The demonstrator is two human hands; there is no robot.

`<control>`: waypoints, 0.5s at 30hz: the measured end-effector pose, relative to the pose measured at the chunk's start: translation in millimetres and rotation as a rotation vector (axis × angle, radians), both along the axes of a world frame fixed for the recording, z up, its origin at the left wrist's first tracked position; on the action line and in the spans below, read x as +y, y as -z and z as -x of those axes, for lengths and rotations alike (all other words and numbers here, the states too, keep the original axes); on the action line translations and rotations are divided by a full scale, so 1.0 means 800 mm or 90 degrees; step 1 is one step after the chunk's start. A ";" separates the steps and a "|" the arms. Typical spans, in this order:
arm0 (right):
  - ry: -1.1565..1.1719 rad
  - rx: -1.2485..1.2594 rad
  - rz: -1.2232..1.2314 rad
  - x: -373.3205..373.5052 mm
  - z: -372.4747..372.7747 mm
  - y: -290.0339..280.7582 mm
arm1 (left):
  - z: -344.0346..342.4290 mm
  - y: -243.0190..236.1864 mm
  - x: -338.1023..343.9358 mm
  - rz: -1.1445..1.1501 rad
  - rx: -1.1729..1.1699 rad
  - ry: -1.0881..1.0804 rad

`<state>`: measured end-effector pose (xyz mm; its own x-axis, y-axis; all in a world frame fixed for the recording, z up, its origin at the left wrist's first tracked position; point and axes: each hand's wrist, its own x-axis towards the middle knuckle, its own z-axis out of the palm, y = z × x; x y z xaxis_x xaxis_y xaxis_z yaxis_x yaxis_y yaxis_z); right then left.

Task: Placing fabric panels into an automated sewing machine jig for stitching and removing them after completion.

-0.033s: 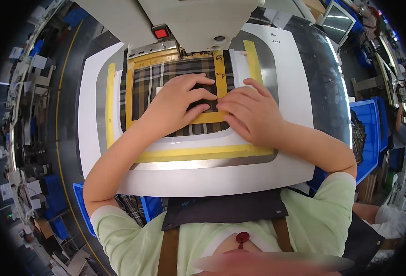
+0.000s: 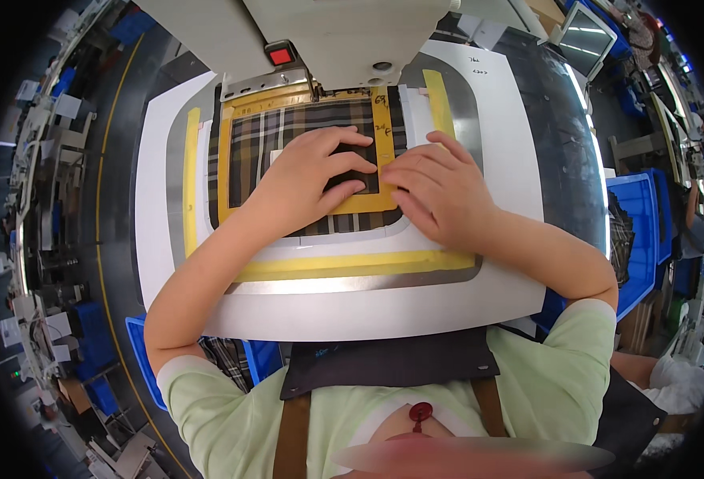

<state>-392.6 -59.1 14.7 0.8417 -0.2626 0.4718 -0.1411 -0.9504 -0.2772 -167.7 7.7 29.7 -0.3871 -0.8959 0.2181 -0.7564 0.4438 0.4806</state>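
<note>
A brown plaid fabric (image 2: 260, 152) lies under a yellow-taped template frame (image 2: 226, 160) on the white machine bed (image 2: 368, 307). My left hand (image 2: 304, 180) rests palm down inside the frame's window, its fingertips pressing on a small dark patch (image 2: 344, 172). My right hand (image 2: 440, 191) lies flat beside it, fingers spread over the frame's right bar and lower right corner. The two hands' fingertips nearly touch. Neither hand grips anything. A wide yellow tape strip (image 2: 352, 263) runs along the template's near edge.
The sewing machine head (image 2: 328, 40) with a red button (image 2: 280, 56) overhangs the frame's far edge. Blue bins stand at my right (image 2: 635, 231) and lower left (image 2: 140, 359). A screen (image 2: 587, 36) sits at the far right, with another person beyond it.
</note>
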 end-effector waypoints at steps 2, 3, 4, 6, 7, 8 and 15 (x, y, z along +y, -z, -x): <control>0.028 -0.029 -0.033 -0.005 -0.001 0.006 | -0.001 0.005 0.000 -0.016 0.020 -0.004; 0.028 -0.028 -0.033 -0.005 -0.001 0.007 | -0.001 0.004 0.000 -0.026 0.020 -0.009; -0.010 -0.013 0.000 -0.004 -0.001 0.008 | 0.000 0.003 0.000 -0.036 0.020 -0.015; -0.047 0.004 0.031 -0.002 -0.003 0.010 | 0.001 0.006 -0.002 -0.042 0.018 -0.020; -0.062 0.014 0.041 -0.001 -0.004 0.010 | 0.001 0.008 -0.003 -0.047 0.013 -0.024; -0.078 0.021 0.053 0.002 -0.005 0.009 | 0.001 0.008 -0.003 -0.046 0.012 -0.025; -0.081 0.050 0.142 0.012 -0.007 0.009 | -0.001 0.010 -0.004 -0.014 -0.037 -0.023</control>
